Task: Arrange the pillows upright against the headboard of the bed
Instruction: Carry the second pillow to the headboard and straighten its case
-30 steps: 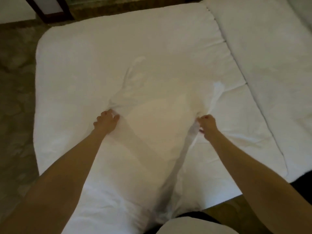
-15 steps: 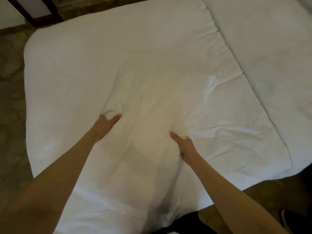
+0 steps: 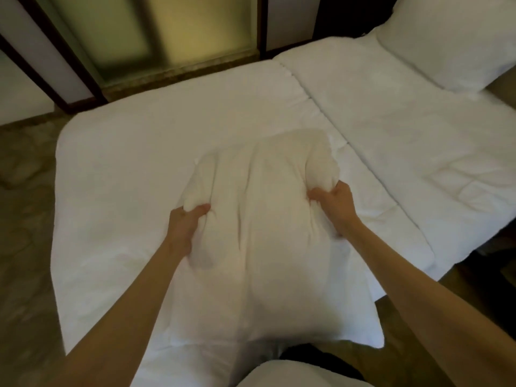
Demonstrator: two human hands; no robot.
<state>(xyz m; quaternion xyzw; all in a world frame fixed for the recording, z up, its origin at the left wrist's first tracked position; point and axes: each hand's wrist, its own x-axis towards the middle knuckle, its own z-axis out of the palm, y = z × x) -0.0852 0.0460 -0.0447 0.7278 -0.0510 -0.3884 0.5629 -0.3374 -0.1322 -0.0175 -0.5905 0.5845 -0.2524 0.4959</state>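
A white pillow [image 3: 262,208] is raised off the white bed [image 3: 134,152] in front of me, its case bunched and creased. My left hand [image 3: 185,224] grips its left side and my right hand [image 3: 333,201] grips its right side. The pillow's near end hangs down towards me. A second white pillow [image 3: 452,37] lies at the far right on the bed, near the top right corner. No headboard shows in this view.
A folded white duvet [image 3: 405,129] runs across the right part of the bed. Beyond the bed stand dark-framed frosted glass panels [image 3: 173,32]. Mottled stone floor [image 3: 25,219] lies to the left. Brown floor [image 3: 488,261] shows at the right edge.
Both hands have gathered the pillow's sides and lifted it off the bed. The right hand moved out to the pillow's right side. The view has tilted up, and the glass panels and the far pillow now show.
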